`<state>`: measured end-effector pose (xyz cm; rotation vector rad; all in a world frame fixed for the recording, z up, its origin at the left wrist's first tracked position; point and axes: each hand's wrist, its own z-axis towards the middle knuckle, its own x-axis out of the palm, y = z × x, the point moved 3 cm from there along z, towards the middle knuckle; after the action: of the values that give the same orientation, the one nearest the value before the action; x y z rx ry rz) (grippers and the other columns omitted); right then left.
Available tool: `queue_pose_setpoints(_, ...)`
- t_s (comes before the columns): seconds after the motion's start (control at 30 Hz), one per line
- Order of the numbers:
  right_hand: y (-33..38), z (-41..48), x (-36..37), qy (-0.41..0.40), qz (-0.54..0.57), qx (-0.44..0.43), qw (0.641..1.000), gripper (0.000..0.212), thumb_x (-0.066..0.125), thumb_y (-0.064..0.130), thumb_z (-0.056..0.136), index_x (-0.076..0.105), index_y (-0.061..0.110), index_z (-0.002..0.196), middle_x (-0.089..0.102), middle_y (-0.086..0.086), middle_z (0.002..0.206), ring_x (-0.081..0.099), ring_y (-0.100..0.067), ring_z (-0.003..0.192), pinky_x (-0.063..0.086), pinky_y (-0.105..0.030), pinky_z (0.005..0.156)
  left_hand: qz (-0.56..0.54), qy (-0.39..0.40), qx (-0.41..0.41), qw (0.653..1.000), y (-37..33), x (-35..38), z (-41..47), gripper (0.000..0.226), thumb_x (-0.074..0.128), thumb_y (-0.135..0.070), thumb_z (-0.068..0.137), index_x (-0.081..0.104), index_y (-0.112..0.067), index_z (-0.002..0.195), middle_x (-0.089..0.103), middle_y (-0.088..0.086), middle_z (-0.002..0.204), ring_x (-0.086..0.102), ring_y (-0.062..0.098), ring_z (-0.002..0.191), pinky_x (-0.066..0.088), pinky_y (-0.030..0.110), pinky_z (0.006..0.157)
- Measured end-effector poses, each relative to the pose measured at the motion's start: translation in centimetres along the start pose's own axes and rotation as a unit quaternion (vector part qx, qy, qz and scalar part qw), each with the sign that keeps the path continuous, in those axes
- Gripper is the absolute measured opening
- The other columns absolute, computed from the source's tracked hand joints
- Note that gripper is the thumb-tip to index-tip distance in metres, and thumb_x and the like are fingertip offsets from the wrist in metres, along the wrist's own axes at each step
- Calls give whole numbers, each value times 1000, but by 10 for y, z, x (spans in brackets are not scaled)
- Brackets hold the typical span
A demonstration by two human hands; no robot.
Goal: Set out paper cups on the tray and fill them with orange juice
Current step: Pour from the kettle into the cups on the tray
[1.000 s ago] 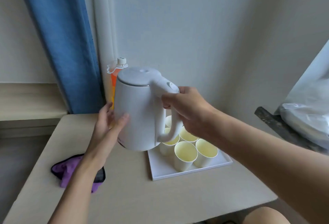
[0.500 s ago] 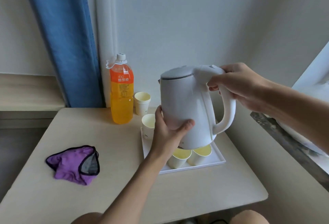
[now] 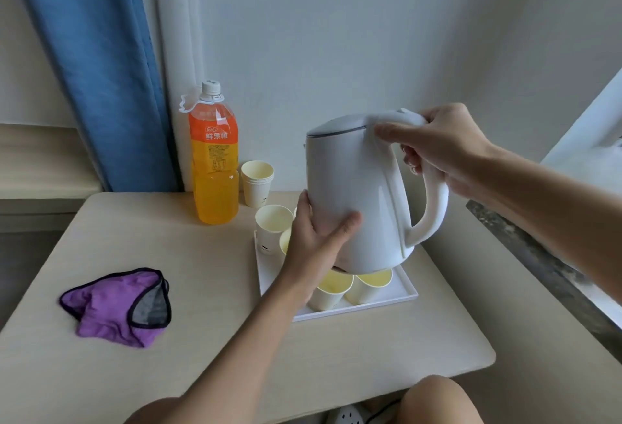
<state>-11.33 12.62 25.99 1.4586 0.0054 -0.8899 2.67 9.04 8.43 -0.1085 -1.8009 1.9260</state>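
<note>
Beige surface (image 3: 202,373) against a wall (image 3: 336,36); tray (image 3: 405,294) of cups (image 3: 331,295) near its right edge, cloth (image 3: 114,305) well left; right hand (image 3: 447,150) grips the kettle (image 3: 353,194) by its handle over the tray, left hand (image 3: 316,241) clasps its side; bottle (image 3: 215,171) at the back.

One wide-angle camera rides the person's head, facing forward and down over the tray (image 3: 353,311) toward the wall (image 3: 370,36) at twelve o'clock. It is close; the kettle (image 3: 353,184) fills the middle.
</note>
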Motion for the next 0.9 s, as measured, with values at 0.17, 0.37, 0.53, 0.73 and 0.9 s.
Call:
queue_pose_setpoints(0.17, -6, -19, -33, -108, 74, -31, 991, 26, 83, 23, 74, 69, 1, 77, 48, -6, 57, 40, -14, 44, 33, -25, 45, 111, 3, 1, 994, 0, -17, 6, 49, 51, -26, 108, 40, -23, 155, 56, -8, 141, 50, 6, 134, 37, 25, 112)
queue_pose_setpoints(0.37, -12, -36, -75, -132, 77, -70, 986, 34, 82, 23, 73, 66, -6, 79, 47, -10, 59, 40, -16, 45, 32, -26, 44, 545, 42, -26, 837, 28, -49, 13, 45, 44, -8, 100, 58, -20, 142, 54, 11, 145, 52, 33, 131, 47, 44, 105)
queue_pose_setpoints(0.53, -28, -40, -79, -124, 51, -69, 989, 35, 83, 22, 73, 65, -9, 77, 47, -9, 55, 41, -17, 46, 34, -28, 46, 473, 43, -12, 880, 27, -28, 9, 40, 49, -4, 99, 64, -14, 134, 63, 9, 135, 59, 28, 125, 49, 34, 100)
queue_pose_setpoints(0.73, -40, -32, -61, -79, 57, -58, 994, 47, 83, 21, 73, 61, -19, 85, 47, -11, 57, 40, -19, 53, 33, -27, 47, 108, 93, -30, 989, 20, 21, -3, 73, 82, -36, 76, 53, -21, 141, 66, -6, 131, 65, 9, 117, 55, 26, 96)
queue_pose_setpoints(0.9, -28, -13, -37, -10, 32, -68, 997, 48, 83, 21, 72, 60, -19, 83, 45, -12, 57, 38, -19, 53, 32, -28, 48, 12, 55, -43, 997, 20, 24, -5, 72, 88, -19, 80, 47, -21, 140, 66, -4, 132, 70, 10, 110, 56, 19, 82)
